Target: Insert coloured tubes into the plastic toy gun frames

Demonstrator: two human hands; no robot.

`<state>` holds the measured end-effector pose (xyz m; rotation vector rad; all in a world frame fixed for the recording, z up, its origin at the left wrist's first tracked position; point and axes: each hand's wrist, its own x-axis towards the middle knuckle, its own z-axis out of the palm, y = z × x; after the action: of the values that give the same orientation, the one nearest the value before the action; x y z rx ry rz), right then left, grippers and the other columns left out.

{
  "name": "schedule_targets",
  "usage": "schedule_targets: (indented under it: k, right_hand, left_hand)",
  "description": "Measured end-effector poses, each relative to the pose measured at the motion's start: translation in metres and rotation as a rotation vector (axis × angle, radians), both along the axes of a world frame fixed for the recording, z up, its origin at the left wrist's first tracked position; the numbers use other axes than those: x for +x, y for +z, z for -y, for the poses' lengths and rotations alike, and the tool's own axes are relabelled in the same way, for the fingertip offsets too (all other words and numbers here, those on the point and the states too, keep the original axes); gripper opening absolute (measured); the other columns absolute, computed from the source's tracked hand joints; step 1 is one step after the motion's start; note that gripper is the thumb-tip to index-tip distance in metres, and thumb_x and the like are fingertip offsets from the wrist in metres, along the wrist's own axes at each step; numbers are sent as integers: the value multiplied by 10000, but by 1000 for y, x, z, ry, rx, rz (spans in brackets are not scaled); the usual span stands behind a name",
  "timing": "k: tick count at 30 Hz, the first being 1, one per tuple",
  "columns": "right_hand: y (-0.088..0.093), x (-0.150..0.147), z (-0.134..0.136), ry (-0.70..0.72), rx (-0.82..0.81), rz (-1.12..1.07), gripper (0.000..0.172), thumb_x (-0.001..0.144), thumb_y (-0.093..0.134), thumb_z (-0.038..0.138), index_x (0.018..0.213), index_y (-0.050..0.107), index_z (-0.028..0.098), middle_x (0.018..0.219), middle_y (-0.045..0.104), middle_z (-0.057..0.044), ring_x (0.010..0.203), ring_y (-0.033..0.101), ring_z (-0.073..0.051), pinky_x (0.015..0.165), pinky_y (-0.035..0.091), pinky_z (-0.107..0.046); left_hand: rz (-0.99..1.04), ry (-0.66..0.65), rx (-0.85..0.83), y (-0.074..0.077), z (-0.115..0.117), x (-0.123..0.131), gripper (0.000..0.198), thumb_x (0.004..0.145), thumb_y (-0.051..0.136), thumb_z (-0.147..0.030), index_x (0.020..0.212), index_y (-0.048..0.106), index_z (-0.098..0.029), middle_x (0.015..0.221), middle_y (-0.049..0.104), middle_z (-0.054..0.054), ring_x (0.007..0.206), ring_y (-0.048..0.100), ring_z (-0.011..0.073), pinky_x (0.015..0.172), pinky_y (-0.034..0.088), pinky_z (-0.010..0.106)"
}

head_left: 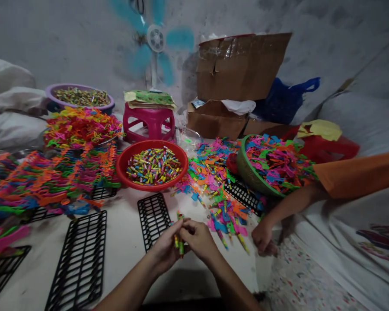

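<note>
Close in front of me, my left hand (pixel 166 248) is closed around a few small printed candy tubes (pixel 180 247) in yellow, green and red. The tubes stick out above and below the fingers. My right hand (pixel 199 239) meets the left one, its thumb and fingers pinched on the same tubes; the exact contact is partly hidden. Just beyond the hands lies a black plastic rack (pixel 153 216). Behind it stands a red basin (pixel 152 186) full of similar small tubes. Right of my hands is a loose pile of bright plastic pieces (pixel 222 216), some with tubes attached.
A larger black rack (pixel 79 259) lies at left, near racks filled with colourful plastic pieces (pixel 52 181). A green basin (pixel 246 168) of such pieces stands at right, beside another person's hand (pixel 264 237). Behind are a pink stool (pixel 149 121), a fan (pixel 156 39) and cardboard boxes (pixel 240 65).
</note>
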<state>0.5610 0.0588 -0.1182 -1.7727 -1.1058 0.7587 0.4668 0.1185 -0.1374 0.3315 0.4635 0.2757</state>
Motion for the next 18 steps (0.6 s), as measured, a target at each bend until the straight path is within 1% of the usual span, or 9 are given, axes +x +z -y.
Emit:
schedule_targets:
  k: [2, 5, 6, 8, 10, 12, 15, 18]
  right_hand:
    - [-9, -3, -1, 6, -57, 56, 175, 695, 491, 229, 625, 632, 152, 567, 578, 9, 537, 495, -97, 481, 372, -183]
    - [-16, -2, 1, 72, -121, -16, 151, 655, 506, 216, 569, 606, 141, 485, 513, 32, 461, 435, -79, 430, 319, -175]
    - [-16, -1, 2, 64, -117, -41, 139, 646, 515, 218, 572, 603, 140, 477, 504, 37, 447, 423, -75, 426, 315, -174]
    - [-12, 4, 6, -29, -64, -35, 131, 648, 527, 236, 598, 606, 145, 468, 501, 42, 433, 410, -71, 427, 320, -175]
    - [-6, 9, 8, -135, 8, 43, 134, 662, 527, 250, 619, 610, 154, 468, 510, 42, 432, 417, -74, 436, 333, -178]
    - [-3, 13, 8, -158, 27, 135, 142, 681, 530, 264, 640, 618, 161, 481, 536, 33, 446, 448, -83, 448, 347, -182]
    - [-10, 13, 7, -93, -28, 181, 152, 699, 540, 273, 687, 644, 164, 571, 614, 2, 523, 525, -108, 491, 380, -190]
    - [-27, 8, 8, 19, -100, 141, 144, 697, 549, 250, 710, 667, 168, 627, 638, 1, 556, 540, -109, 509, 386, -190]
  left_hand:
    - [-21, 69, -1, -3, 8, 0, 207, 837, 464, -264, 931, 599, -138, 811, 669, 59, 735, 634, 155, 651, 494, 250]
    - [-46, 149, -19, -8, 14, 0, 164, 834, 459, -203, 829, 598, -115, 704, 651, 51, 613, 616, 128, 571, 485, 218]
    - [-66, 178, -31, -10, 14, -1, 154, 832, 460, -189, 796, 590, -115, 665, 639, 42, 565, 602, 120, 527, 474, 208]
    - [-120, 233, -71, -15, 12, -2, 140, 830, 467, -184, 746, 564, -126, 613, 613, 25, 526, 586, 118, 494, 470, 214]
    - [-160, 261, -100, -20, 8, -2, 119, 821, 493, -186, 726, 541, -134, 603, 600, 19, 547, 593, 128, 534, 496, 249]
    - [-151, 253, -102, -25, 6, 0, 97, 814, 511, -177, 741, 544, -122, 607, 596, 23, 564, 595, 128, 583, 513, 273]
    - [-111, 269, -53, -30, 7, 7, 105, 819, 498, -154, 754, 558, -98, 632, 611, 41, 554, 588, 117, 577, 508, 244]
    - [-110, 269, 58, -31, 12, 10, 118, 826, 486, -169, 788, 572, -97, 709, 646, 68, 638, 622, 149, 597, 511, 248]
